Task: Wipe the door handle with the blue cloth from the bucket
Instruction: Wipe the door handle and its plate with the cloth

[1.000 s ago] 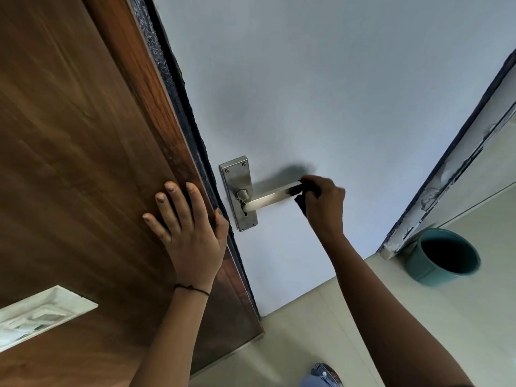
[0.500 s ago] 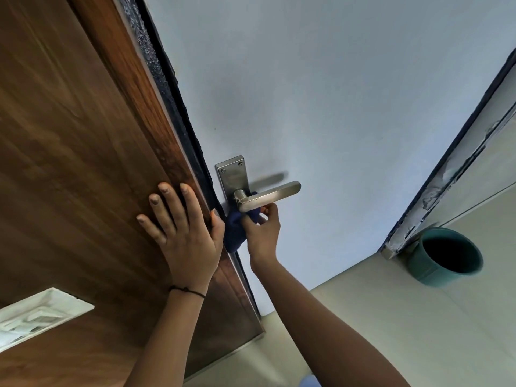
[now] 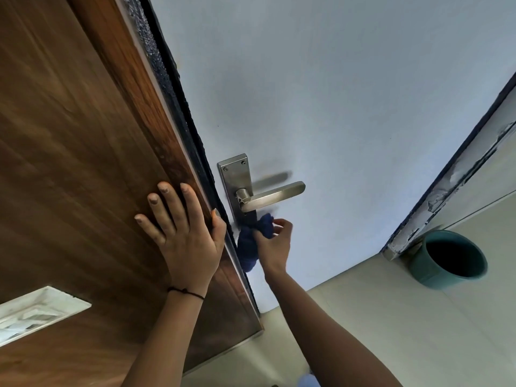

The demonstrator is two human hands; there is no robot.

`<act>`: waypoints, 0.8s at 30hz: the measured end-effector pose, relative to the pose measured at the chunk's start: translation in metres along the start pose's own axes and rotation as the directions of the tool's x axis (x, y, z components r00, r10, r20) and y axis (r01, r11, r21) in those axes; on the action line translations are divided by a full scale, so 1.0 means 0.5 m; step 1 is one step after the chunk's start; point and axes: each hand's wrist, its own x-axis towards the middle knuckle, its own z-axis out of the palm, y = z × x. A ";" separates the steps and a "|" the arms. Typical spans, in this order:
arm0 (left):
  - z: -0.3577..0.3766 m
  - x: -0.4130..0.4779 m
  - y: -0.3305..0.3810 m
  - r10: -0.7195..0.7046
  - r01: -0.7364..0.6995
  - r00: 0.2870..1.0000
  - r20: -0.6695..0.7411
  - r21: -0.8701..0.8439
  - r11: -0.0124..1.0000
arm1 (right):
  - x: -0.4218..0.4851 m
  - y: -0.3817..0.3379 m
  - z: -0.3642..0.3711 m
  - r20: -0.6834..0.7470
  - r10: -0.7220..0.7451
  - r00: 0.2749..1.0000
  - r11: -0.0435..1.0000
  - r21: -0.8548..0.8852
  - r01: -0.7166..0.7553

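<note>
A silver lever door handle (image 3: 272,196) juts right from its metal backplate (image 3: 233,174) at the door's edge. Just below it my right hand (image 3: 275,243) grips a bunched dark blue cloth (image 3: 250,243), which presses against the lower part of the backplate and hangs down past my wrist. My left hand (image 3: 183,233) lies flat on the brown wooden door face (image 3: 69,163), fingers spread, thumb hooked over the door's edge. A teal bucket (image 3: 449,259) stands on the floor at the right, dark inside.
A pale blue wall (image 3: 335,93) fills the background behind the handle. A chipped door frame (image 3: 460,177) slants down to the bucket. Beige tiled floor (image 3: 391,317) lies below. A white inset panel (image 3: 33,311) sits low in the wooden door.
My right hand slid the cloth from the lever's free end back to its base, then dropped below the lever onto the backplate. The left hand stayed on the door.
</note>
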 end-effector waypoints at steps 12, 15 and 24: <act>0.001 -0.002 0.006 -0.010 0.010 1.000 0.006 -0.015 1.000 | -0.028 -0.161 -0.208 -0.340 -0.290 0.895 0.956 -0.052 0.290; -0.001 0.000 0.008 0.004 -0.004 1.000 0.000 -0.009 1.000 | -0.030 -0.237 -0.190 -0.485 -0.568 0.665 0.816 -0.227 0.532; -0.003 0.005 0.007 -0.010 0.010 1.000 0.025 0.018 1.000 | -0.034 -0.171 -0.017 0.290 -0.809 0.511 0.228 -0.646 0.729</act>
